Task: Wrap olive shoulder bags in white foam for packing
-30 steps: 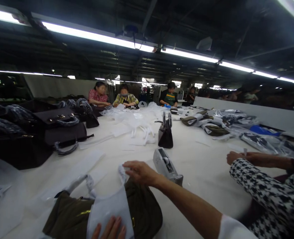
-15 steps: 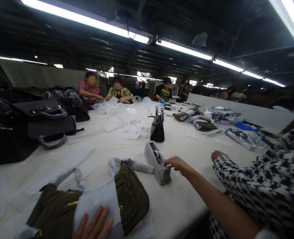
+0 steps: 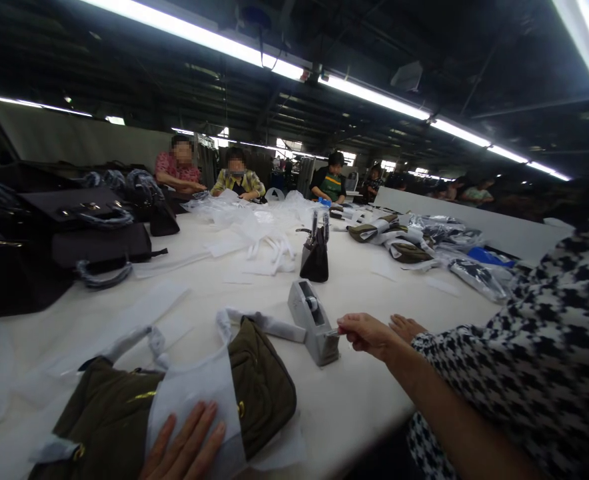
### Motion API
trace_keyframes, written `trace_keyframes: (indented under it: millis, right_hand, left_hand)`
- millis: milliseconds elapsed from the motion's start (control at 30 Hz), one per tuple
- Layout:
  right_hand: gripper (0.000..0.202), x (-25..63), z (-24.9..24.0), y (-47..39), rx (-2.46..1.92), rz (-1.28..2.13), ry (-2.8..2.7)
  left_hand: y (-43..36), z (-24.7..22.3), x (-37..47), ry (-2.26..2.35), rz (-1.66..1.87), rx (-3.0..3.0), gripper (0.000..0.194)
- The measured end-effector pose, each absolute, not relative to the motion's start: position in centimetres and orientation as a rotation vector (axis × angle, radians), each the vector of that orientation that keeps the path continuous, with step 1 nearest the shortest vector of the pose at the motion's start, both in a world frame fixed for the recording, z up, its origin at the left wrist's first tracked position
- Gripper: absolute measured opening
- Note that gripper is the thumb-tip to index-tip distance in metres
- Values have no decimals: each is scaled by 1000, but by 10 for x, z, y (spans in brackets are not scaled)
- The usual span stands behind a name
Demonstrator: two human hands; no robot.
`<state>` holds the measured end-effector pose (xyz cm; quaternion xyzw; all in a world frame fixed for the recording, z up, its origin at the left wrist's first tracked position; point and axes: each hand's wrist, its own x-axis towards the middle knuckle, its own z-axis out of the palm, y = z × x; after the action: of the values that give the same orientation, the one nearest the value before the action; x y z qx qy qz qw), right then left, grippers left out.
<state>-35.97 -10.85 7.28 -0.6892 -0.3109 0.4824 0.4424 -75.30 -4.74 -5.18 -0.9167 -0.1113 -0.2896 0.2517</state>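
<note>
My left hand (image 3: 189,443) lies with its fingers spread on white wrapping paper (image 3: 194,393) around an olive-green bag (image 3: 262,383), whose strap is wrapped in white. Just right of a grey tape dispenser (image 3: 312,320), my right hand (image 3: 367,333) pinches the end of a clear strip of tape (image 3: 333,332) at the dispenser's cutting end. A small black bag (image 3: 315,257) stands upright behind the dispenser.
Dark handbags (image 3: 94,233) crowd the left side. Wrapped olive bags (image 3: 409,250) and plastic-covered items (image 3: 479,279) lie at the right. A person in a houndstooth sleeve (image 3: 519,360) is close on my right. Clear plastic (image 3: 249,220) lies farther back, before other people.
My right hand has moved right, away from the dispenser, pulling the tape strip outward. The neighbour's hand and sleeve have shifted closer behind it. My left hand stays on the wrapping.
</note>
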Motion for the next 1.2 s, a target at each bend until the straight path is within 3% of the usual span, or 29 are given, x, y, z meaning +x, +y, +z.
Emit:
trace_keyframes:
  millis: [200,533,733,933,1200]
  right_hand:
    - [27,-365,52,-146,-1619,1342,-580]
    - [25,-381,-16,-132,-1927,1064,-591]
    - [26,-428,10,-156,-1670,1074,-909]
    - [26,-530,47,-147,-1145,1589,-857]
    - [37,-569,28,-126,-1308,1756,-592]
  left_hand:
    - [-50,-53,-752,-360,-807,-2506,46]
    - [-70,-21,-749,-476,-705,-2611,51]
    - [-81,-17,-749,-620,-562,-2726,56]
    - [-90,-11,-750,-740,-592,-2873,55]
    - [-92,-13,-750,-732,-653,-2900,59]
